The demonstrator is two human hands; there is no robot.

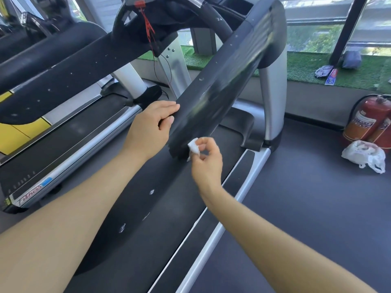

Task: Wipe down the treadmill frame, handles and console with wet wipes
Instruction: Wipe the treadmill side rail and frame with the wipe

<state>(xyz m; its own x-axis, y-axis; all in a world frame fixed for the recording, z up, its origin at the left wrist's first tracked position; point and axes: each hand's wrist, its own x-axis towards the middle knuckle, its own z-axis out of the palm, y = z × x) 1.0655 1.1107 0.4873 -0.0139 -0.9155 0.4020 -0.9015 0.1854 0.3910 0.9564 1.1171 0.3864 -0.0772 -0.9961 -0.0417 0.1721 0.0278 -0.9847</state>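
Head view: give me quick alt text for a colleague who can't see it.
A person's right hand pinches a small wadded wet wipe against the near end of a treadmill's black right handrail, while the left hand grips the rail's left edge. A red fire extinguisher and a white plastic bag sit on the floor at right.

The left hand (152,121) grips the black handrail's (228,81) near end while the right hand (206,159) pinches a crumpled white wipe (193,147) against it.
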